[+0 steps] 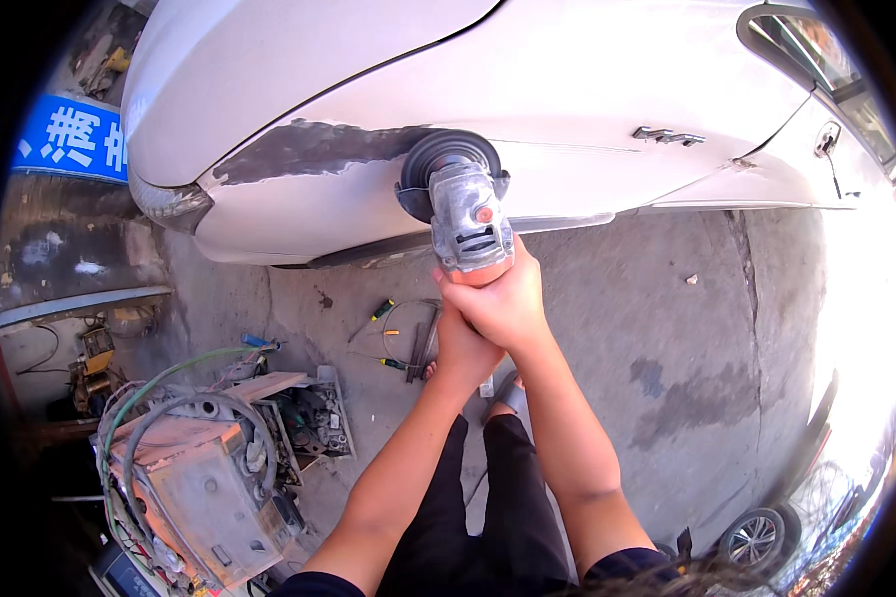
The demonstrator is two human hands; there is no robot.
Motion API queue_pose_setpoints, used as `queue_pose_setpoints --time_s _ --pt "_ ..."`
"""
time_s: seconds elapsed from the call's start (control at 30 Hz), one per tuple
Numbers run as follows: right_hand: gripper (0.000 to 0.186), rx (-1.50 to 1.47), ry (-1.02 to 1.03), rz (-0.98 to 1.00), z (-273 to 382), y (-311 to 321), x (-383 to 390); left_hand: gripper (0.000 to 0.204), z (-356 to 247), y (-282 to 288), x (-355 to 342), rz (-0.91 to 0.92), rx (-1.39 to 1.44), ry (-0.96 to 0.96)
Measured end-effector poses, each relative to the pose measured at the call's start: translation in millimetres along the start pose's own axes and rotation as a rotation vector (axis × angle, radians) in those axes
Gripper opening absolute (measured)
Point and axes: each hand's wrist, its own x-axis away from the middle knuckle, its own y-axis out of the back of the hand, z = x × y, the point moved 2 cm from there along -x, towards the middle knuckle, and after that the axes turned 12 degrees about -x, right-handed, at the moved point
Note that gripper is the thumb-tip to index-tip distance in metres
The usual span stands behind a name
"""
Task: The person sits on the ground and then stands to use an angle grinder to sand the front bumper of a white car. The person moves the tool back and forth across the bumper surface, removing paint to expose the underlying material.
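Observation:
An angle grinder (pixel 473 229) with a black guard and disc (pixel 448 159) is held up against the side of a white car (pixel 548 90). The disc is at the right end of a long, irregular dark sanded patch (pixel 319 149) on the panel; whether it touches cannot be told. My right hand (pixel 503 298) is wrapped round the grinder's orange rear housing. My left hand (pixel 466 338) is closed just below it on the same tool, its fingers partly hidden behind the right hand.
A dusty machine (pixel 209 497) with coiled hoses and a parts box (pixel 324 423) stands at lower left. Loose tools and cable (pixel 398 348) lie on the concrete (pixel 647 298). A blue sign (pixel 70 134) is at left, a wheel (pixel 752 537) at lower right.

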Motion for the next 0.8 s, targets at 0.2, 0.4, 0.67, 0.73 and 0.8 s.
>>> queue_pose_setpoints --time_s 0.2,0.4,0.67,0.73,0.8 --pt "0.063 0.102 0.009 0.045 -11.9 -1.7 0.1 0.06 4.8 -11.2 3.8 -0.07 0.488 0.072" --pt "0.068 0.094 -0.008 0.06 -12.5 -4.3 1.2 0.059 -0.7 -10.0 3.0 -0.071 0.405 0.079" --pt "0.061 0.117 -0.015 0.049 -7.2 0.5 2.1 0.04 -1.6 -7.8 7.8 -0.012 0.129 0.016" --pt "0.069 0.235 -0.035 0.115 -9.7 -9.0 2.3 0.038 1.3 -11.0 9.5 -0.072 0.34 0.067" --pt "0.067 0.162 -0.037 0.089 -3.1 -11.9 2.3 0.038 -0.3 -6.5 9.6 -0.088 0.379 0.062"
